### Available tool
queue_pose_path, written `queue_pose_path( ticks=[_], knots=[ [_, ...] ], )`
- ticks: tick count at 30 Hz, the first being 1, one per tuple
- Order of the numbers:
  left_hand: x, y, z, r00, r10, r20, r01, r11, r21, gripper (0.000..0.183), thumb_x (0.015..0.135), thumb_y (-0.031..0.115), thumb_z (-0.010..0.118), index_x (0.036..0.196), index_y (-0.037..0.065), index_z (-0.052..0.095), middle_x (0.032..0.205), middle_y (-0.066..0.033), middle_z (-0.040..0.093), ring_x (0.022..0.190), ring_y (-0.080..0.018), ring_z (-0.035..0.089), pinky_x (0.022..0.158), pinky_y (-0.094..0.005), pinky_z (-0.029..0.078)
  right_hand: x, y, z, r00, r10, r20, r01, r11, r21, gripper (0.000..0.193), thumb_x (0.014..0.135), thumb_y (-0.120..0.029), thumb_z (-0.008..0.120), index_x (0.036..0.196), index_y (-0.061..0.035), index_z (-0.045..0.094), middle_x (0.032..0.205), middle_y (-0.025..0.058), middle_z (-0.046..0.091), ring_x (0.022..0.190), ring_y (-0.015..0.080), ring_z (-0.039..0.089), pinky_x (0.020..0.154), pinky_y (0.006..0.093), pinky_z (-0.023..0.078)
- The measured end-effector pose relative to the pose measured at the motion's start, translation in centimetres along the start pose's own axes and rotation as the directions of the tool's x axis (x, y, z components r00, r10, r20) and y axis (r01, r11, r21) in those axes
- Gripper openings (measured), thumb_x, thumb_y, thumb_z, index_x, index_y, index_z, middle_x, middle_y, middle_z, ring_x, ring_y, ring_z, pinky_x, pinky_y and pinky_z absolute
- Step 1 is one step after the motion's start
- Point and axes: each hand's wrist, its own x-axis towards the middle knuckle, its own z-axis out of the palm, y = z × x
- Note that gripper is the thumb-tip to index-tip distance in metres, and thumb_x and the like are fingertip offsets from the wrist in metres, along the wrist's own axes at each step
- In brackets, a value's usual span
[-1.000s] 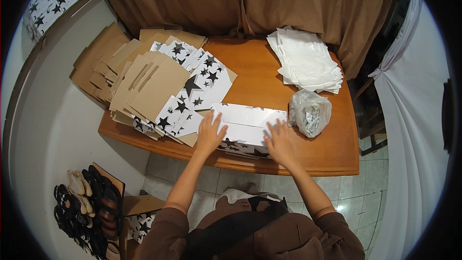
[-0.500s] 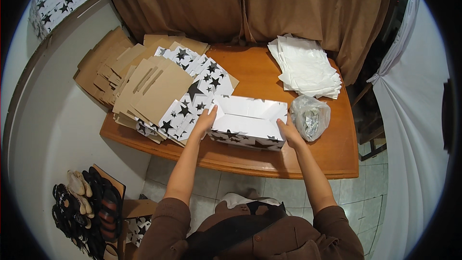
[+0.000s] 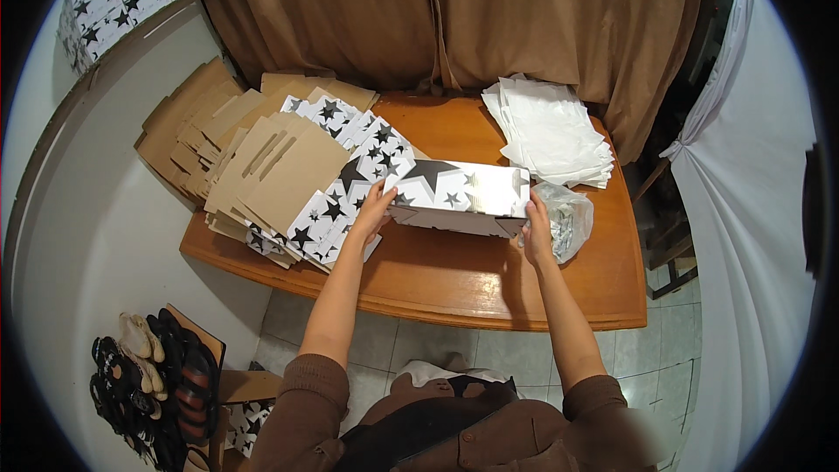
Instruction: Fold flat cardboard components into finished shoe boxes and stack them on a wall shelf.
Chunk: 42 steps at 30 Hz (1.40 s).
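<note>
Between my two hands is a long white cardboard box [image 3: 459,189] printed with black stars. It is turned so that a starred long side faces up and the side toward me lies in shadow. My left hand [image 3: 376,210] is closed on its left end. My right hand [image 3: 538,225] grips the right end, beside a clear plastic bag [image 3: 568,220] with silvery contents I cannot make out. Just left of the box lie flat star-printed cardboard blanks [image 3: 336,208], overlapping a pile of brown cardboard blanks [image 3: 293,170]. The inside of the box is hidden.
A stack of white paper sheets [image 3: 555,131] lies at the back right of the wooden table [image 3: 437,284]. Brown curtains [image 3: 350,17] hang behind it. Shoes [image 3: 166,376] are piled at the lower left. More starred boxes [image 3: 114,4] stand at the upper left.
The box has tipped over in my hands: its open white inside faced up before, and now a starred side does. Both hands have shifted their hold at the ends.
</note>
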Motion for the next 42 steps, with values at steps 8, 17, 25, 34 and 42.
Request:
queue_pose_path(
  ticks=[8, 17, 25, 34, 42],
  knots=[
    [-0.2, -7.2, -2.3, 0.98, 0.196, 0.006, -0.197, 0.98, 0.01, 0.059, 0.084, -0.001, 0.06, 0.133, -0.001, 0.028, 0.137, -0.0178, 0.037, 0.127, -0.0225, 0.038, 0.105, -0.0311, 0.033, -1.6, 3.8, -2.4, 0.956, -0.21, 0.204, 0.256, 0.937, -0.238, 0.065, 0.081, 0.007, 0.053, 0.139, -0.0059, 0.03, 0.138, 0.0107, 0.037, 0.123, 0.0234, 0.042, 0.103, 0.0343, 0.033],
    [-2.4, -12.9, -3.2, 0.964, 0.238, -0.119, -0.239, 0.971, 0.01, 0.045, 0.085, -0.002, 0.056, 0.124, 0.001, 0.034, 0.128, -0.0149, 0.045, 0.122, -0.0214, 0.045, 0.102, -0.0306, 0.035, -6.7, 5.6, -3.0, 0.992, -0.115, 0.044, 0.123, 0.938, -0.323, 0.04, 0.081, 0.006, 0.052, 0.118, -0.0056, 0.04, 0.119, 0.0076, 0.045, 0.117, 0.0202, 0.045, 0.098, 0.0317, 0.036],
    [-2.7, -13.7, -2.9, 0.957, 0.228, -0.179, -0.176, 0.947, 0.269, 0.037, 0.09, 0.004, 0.051, 0.124, -0.003, 0.037, 0.119, -0.0143, 0.05, 0.113, -0.0204, 0.05, 0.096, -0.0285, 0.038, -5.3, 4.8, -4.2, 0.974, -0.173, 0.147, 0.212, 0.922, -0.324, 0.04, 0.084, -0.009, 0.052, 0.122, 0.0011, 0.046, 0.115, 0.0104, 0.049, 0.109, 0.0196, 0.049, 0.094, 0.0299, 0.039],
    [-1.5, -13.4, 0.9, 0.861, 0.362, -0.357, -0.178, 0.873, 0.455, 0.073, 0.084, 0.004, 0.052, 0.141, -0.01, 0.007, 0.144, -0.0307, 0.02, 0.135, -0.0384, 0.023, 0.11, -0.0383, 0.021, -4.2, 3.6, -1.0, 0.95, -0.29, 0.112, 0.304, 0.791, -0.53, 0.02, 0.09, -0.009, 0.056, 0.106, -0.0013, 0.047, 0.094, 0.0046, 0.052, 0.08, 0.0121, 0.048, 0.073, 0.0264, 0.042],
    [-8.7, -11.9, 11.7, 0.898, 0.438, -0.034, -0.256, 0.585, 0.769, 0.104, 0.075, 0.029, 0.067, 0.144, -0.002, -0.004, 0.147, -0.0314, -0.011, 0.137, -0.0483, 0.002, 0.105, -0.0648, 0.012, -8.7, 3.6, 3.0, 0.851, -0.525, 0.009, 0.397, 0.632, -0.666, 0.016, 0.087, -0.006, 0.053, 0.101, 0.0005, 0.047, 0.088, 0.0187, 0.054, 0.079, 0.0342, 0.054, 0.072, 0.0404, 0.043]
  ],
)
